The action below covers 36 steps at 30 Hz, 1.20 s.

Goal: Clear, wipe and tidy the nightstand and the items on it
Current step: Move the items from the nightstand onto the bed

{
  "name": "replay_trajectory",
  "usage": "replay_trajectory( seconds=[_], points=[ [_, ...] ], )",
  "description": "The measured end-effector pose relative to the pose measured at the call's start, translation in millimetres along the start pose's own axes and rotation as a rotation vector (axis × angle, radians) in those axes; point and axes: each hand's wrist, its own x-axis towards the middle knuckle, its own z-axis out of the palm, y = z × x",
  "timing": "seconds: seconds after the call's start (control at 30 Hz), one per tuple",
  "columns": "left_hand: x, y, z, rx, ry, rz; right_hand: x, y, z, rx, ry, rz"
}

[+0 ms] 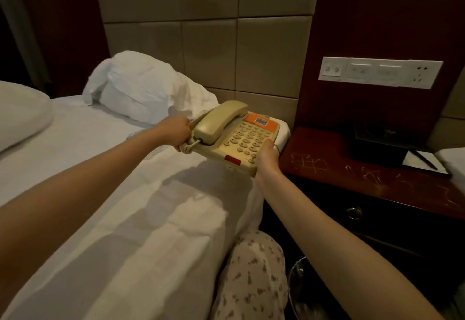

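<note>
Above bed (176, 219), hands (177, 131) (268, 155) grip beige, orange-labelled telephone (242, 141).

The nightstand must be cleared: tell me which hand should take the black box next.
Right, probably. The right hand grips the telephone beside the nightstand bearing the black box; the left hand grips its other side over the bed.

The beige plastic desk telephone (234, 138) fills the space between the left grip (180, 131) and right grip (268, 155). Right of the right grip, the scratched dark-red wooden bench (327, 176) lies open up to a black box (375, 143) and a white notepad (422, 162) farther right. Beyond the left grip a crumpled white pillow (141, 90) bars the way.
</note>
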Motion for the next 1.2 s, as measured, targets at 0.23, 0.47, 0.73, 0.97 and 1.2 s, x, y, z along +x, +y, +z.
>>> replay_trajectory(
  seconds=[0.23,0.47,0.73,0.97,1.2],
  points=[
    [5.6,-46.2,4.3,0.024,-0.078,-0.09,8.5,24.9,35.7,-0.141,-0.022,0.038],
    [24.8,-63.7,14.7,0.022,-0.031,-0.106,19.9,37.3,58.5,-0.232,-0.022,0.09],
    [34.8,-60.1,15.9,0.023,-0.186,-0.177,50.1,26.1,52.6,-0.509,-0.12,0.096],
    [55.3,-7.4,-5.5,0.235,0.126,0.015,50.1,-11.4,20.7,-1.084,-0.226,0.036],
    [66.9,89.0,8.2,-0.086,0.05,0.188,65.0,-64.5,-24.9,-0.924,-0.084,-0.118]
  ],
)
